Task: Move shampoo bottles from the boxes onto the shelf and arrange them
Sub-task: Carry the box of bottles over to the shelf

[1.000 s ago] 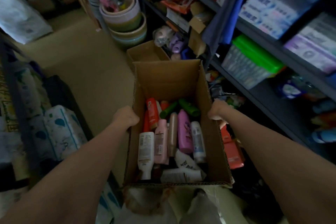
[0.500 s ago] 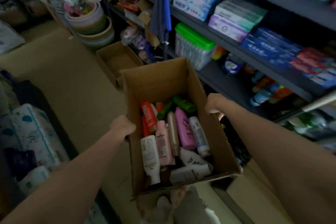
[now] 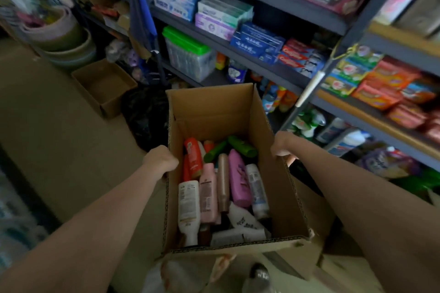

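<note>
An open cardboard box (image 3: 209, 104) is held up in front of me, with several shampoo bottles lying inside: a purple one (image 3: 239, 181), a pink one (image 3: 207, 194), a white one (image 3: 189, 207), an orange one (image 3: 193, 157) and a green one (image 3: 242, 146). My left hand (image 3: 160, 159) grips the box's left wall from outside. On the right wall, my right hand (image 3: 280, 144) grips the outside, fingers curled under. Dark metal shelves (image 3: 262, 68) stand just beyond the box.
The shelves carry toothpaste boxes (image 3: 257, 44), soap packs (image 3: 381, 88) and a green-lidded tub (image 3: 188, 54). An empty cardboard box (image 3: 104, 85) sits on the floor at left, with stacked basins (image 3: 64, 40) behind it. A dark bag (image 3: 145, 114) lies beside the held box.
The box, held in both hands, has swung right toward the shelves. The view has turned with it, so more of the stocked shelves now shows.
</note>
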